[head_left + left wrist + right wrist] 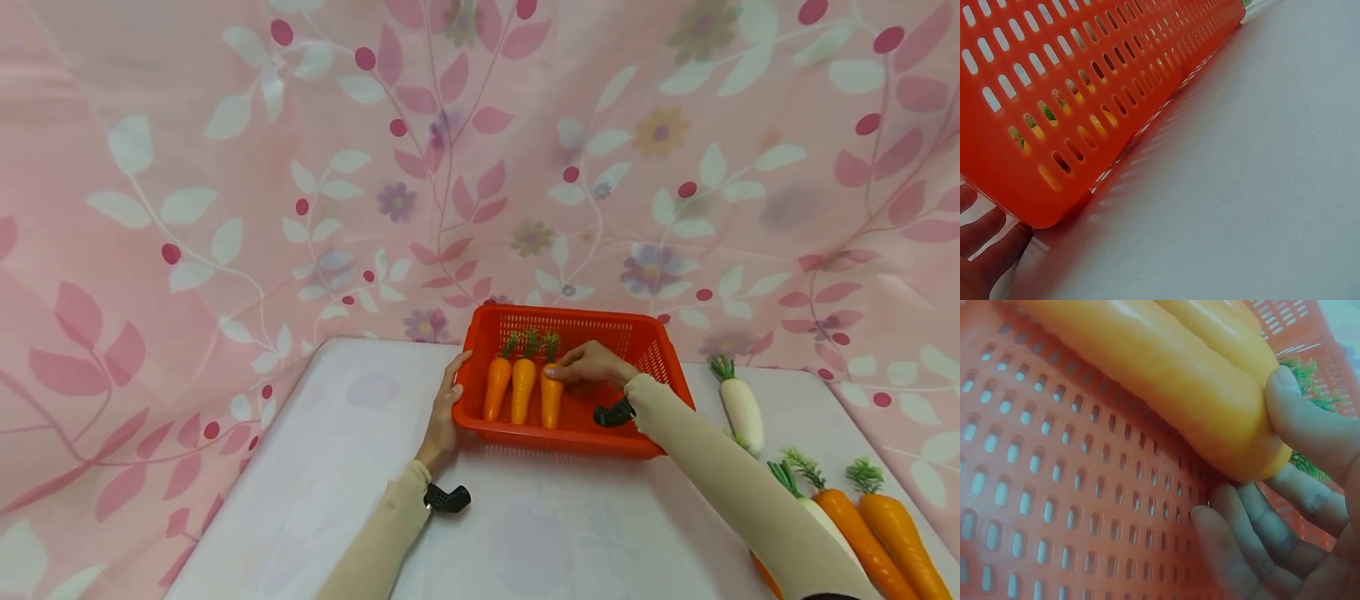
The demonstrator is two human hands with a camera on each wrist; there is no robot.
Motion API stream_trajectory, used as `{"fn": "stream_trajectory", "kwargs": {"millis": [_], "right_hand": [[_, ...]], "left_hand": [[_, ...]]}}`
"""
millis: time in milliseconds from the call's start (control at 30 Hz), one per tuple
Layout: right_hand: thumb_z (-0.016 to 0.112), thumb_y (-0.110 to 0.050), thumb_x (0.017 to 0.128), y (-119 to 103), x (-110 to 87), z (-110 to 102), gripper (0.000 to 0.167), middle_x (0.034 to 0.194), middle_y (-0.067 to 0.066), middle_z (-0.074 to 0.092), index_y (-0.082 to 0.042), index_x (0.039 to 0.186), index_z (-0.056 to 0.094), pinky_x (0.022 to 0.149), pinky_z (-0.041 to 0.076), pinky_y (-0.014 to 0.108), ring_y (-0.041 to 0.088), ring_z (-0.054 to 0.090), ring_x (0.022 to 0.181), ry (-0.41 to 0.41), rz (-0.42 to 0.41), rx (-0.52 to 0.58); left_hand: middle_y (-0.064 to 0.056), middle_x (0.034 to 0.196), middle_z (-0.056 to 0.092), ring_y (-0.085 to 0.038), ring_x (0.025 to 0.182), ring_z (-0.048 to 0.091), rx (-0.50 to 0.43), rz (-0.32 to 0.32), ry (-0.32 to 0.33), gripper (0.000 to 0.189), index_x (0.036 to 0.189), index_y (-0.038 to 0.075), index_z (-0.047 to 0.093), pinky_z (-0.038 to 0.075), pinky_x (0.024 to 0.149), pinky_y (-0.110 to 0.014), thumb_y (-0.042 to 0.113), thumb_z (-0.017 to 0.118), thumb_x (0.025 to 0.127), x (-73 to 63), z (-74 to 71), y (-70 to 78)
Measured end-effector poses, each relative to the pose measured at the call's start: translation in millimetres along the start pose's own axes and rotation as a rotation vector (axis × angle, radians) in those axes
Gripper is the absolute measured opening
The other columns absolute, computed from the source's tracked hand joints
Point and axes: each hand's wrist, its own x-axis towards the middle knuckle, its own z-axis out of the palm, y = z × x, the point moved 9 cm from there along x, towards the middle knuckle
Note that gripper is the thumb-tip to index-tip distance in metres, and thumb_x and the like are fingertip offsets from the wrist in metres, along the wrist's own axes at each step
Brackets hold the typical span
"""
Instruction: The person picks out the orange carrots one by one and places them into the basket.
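An orange-red plastic basket [611,437] with slotted walls stands on the table. Inside it, a left carrot [498,388], a middle carrot [522,392] and a right carrot [551,402] lie side by side, green tops toward the back wall. My right hand [592,367] reaches in and pinches the right carrot near its leafy end; in the right wrist view the thumb [1297,412] presses on its top while fingers reach below. At the basket's left end, my left hand [444,417] touches the rim; its extended fingers [997,250] appear at the basket's corner in the left wrist view.
On the table's right side lie a white radish [742,412], a second white radish [825,521] partly behind my right sleeve, and more orange carrots [862,533]. A pink floral cloth [525,167] hangs behind the table. The pale tablecloth [360,433] extends left of the basket.
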Motion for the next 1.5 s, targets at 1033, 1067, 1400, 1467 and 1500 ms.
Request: {"fn": "stream_trajectory", "kwargs": {"millis": [1033, 1067, 1400, 1467, 1500], "right_hand": [[0.075, -0.051, 0.096, 9.4, -18.8, -6.4, 0.072, 0.121, 0.015, 0.079, 0.003, 0.143, 0.063, 0.096, 0.062, 0.046, 0.027, 0.077, 0.107, 0.007, 0.071, -0.028], [0.075, -0.051, 0.096, 8.0, -21.0, -7.6, 0.072, 0.122, 0.016, 0.078, 0.003, 0.142, 0.064, 0.096, 0.062, 0.047, 0.028, 0.077, 0.107, 0.011, 0.068, -0.037], [0.070, -0.045, 0.101, -11.7, -49.9, -37.5, 0.063, 0.139, 0.023, 0.069, 0.003, 0.142, 0.065, 0.099, 0.060, 0.053, 0.038, 0.073, 0.119, 0.025, 0.035, -0.095], [0.069, -0.042, 0.102, -16.7, -58.1, -46.4, 0.062, 0.142, 0.026, 0.066, 0.003, 0.144, 0.063, 0.100, 0.060, 0.055, 0.041, 0.070, 0.123, 0.026, 0.018, -0.084], [0.069, -0.041, 0.103, -18.6, -62.4, -51.3, 0.061, 0.144, 0.026, 0.064, 0.003, 0.144, 0.062, 0.099, 0.060, 0.055, 0.042, 0.069, 0.125, 0.030, 0.011, -0.075]], "left_hand": [[0.002, 0.175, 0.027, -0.032, 0.159, 0.032, -0.016, 0.007, -0.025, 0.057, 0.166, 0.026, 0.032, 0.030, 0.126, -0.064, 0.030, 0.026, 0.109, -3.8, 9.2, 2.9], [0.002, 0.175, 0.027, -0.032, 0.159, 0.031, -0.016, 0.008, -0.025, 0.057, 0.166, 0.026, 0.032, 0.030, 0.126, -0.064, 0.030, 0.026, 0.110, -4.0, 8.9, 2.6], [0.002, 0.174, 0.027, -0.032, 0.160, 0.030, -0.043, 0.007, -0.003, 0.057, 0.166, 0.024, 0.034, 0.027, 0.127, -0.064, 0.029, 0.026, 0.110, -1.6, 1.3, -1.0], [0.002, 0.174, 0.027, -0.032, 0.159, 0.031, -0.037, 0.006, 0.002, 0.057, 0.166, 0.025, 0.034, 0.028, 0.127, -0.064, 0.029, 0.025, 0.110, -1.0, -0.7, -1.5], [0.002, 0.174, 0.028, -0.032, 0.159, 0.031, -0.036, 0.009, 0.006, 0.057, 0.166, 0.025, 0.034, 0.029, 0.126, -0.065, 0.029, 0.025, 0.110, -0.6, -1.8, -1.3]]}}
